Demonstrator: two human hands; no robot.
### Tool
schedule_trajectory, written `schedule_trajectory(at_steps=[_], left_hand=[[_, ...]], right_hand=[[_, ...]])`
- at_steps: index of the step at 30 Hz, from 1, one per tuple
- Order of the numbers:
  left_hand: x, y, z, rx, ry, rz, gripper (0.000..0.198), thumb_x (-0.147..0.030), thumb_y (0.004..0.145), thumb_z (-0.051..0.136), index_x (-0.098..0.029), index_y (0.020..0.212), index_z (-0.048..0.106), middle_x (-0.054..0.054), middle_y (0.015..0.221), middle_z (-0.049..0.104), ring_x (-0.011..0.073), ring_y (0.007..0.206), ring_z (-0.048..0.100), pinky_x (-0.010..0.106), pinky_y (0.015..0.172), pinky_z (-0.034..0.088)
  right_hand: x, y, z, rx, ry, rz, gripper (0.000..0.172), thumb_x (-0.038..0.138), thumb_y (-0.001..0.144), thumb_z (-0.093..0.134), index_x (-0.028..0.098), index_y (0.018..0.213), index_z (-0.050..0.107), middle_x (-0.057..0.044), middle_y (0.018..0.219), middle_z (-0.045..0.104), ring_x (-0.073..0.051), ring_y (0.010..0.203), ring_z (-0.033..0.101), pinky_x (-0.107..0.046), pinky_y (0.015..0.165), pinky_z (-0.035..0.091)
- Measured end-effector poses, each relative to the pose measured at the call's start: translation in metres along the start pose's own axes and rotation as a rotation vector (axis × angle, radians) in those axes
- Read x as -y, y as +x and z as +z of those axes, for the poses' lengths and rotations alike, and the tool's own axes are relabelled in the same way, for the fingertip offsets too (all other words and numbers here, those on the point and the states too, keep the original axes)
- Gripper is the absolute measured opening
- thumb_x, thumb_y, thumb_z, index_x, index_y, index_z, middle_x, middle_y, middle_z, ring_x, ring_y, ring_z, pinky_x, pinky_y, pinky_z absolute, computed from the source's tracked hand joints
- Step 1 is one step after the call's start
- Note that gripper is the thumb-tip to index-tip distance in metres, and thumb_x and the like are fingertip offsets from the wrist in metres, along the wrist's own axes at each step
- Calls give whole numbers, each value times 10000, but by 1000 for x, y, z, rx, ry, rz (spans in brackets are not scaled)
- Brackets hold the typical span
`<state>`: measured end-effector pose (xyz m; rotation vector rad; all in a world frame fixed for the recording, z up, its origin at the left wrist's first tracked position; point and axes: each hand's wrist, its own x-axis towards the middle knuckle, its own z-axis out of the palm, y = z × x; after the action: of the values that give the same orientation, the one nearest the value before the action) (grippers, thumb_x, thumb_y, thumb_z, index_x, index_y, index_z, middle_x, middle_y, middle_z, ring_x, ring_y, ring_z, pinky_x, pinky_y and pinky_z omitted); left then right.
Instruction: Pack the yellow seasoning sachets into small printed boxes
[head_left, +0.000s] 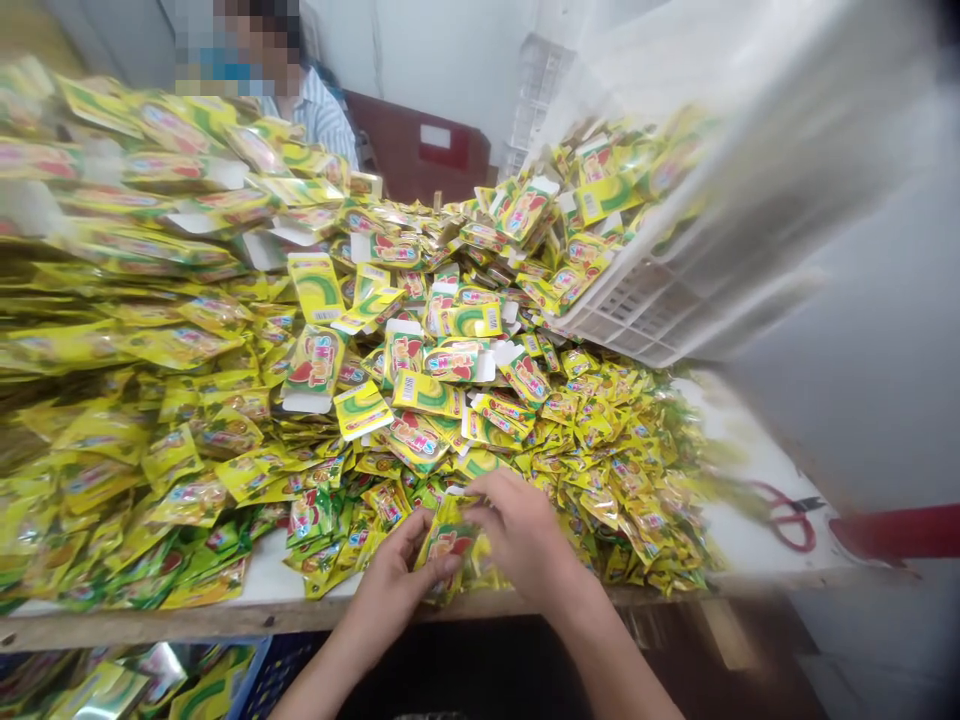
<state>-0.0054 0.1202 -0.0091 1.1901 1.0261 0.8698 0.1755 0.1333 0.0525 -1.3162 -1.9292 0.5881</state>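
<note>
Near the front edge of the table, my left hand (411,562) grips a small yellow-green box (448,540) with its thumb across the printed front. My right hand (517,525) is at the top of the same box, fingers bent together near its white flap; what they pinch is too small to make out. Behind both hands lies a heap of yellow cartons (427,395) with white flaps. Shiny yellow sachets (600,460) spread to the right, and more sachets (172,470) are piled on the left.
A white plastic crate (645,305) leans tilted at the right, spilling cartons. Red-handled scissors (791,520) lie near a red pole (900,530). Below the table edge (150,625) a blue crate (259,680) holds packs. A person (322,110) in a striped shirt is behind the pile.
</note>
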Motion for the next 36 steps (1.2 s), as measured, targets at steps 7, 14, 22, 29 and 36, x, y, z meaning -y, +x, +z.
schedule_trajectory(at_steps=[7, 14, 22, 29, 36], left_hand=[[6, -5, 1, -56, -42, 28, 399, -287, 786, 722, -230, 1169, 624, 41, 1237, 671, 250, 1140, 602, 322, 968, 468], [8, -2, 6, -66, -11, 106, 385, -277, 808, 708, -246, 1180, 618, 18, 1231, 666, 233, 1142, 588, 307, 966, 465], [17, -1, 4, -77, -13, 76, 443, -293, 813, 692, -258, 1240, 580, 29, 1275, 647, 258, 1181, 579, 358, 999, 462], [11, 0, 0, -104, 90, 142, 424, -240, 791, 679, -247, 1210, 616, 27, 1188, 695, 251, 1110, 612, 349, 985, 460], [10, -14, -8, -120, -7, -10, 366, -390, 843, 635, -255, 1180, 678, 50, 1210, 692, 298, 1162, 579, 426, 1035, 427]], right_hand=[[3, -1, 13, 4, -64, -38, 127, 103, 850, 603, 222, 832, 644, -25, 837, 579, -176, 791, 541, -278, 704, 430], [10, 9, 0, -9, -209, -137, 65, 151, 815, 689, 198, 820, 644, -55, 973, 598, -236, 986, 492, -390, 849, 415], [5, 4, 11, -20, -207, -176, 70, 163, 866, 623, 198, 821, 663, -69, 1072, 612, -258, 1129, 467, -431, 952, 384], [7, 7, 7, 223, -204, -249, 106, 351, 801, 742, 246, 800, 729, -56, 1259, 583, -318, 1307, 348, -493, 1027, 336], [-8, -15, 21, -87, 472, 324, 156, 337, 883, 629, 207, 950, 683, -38, 805, 667, -167, 704, 618, -286, 642, 513]])
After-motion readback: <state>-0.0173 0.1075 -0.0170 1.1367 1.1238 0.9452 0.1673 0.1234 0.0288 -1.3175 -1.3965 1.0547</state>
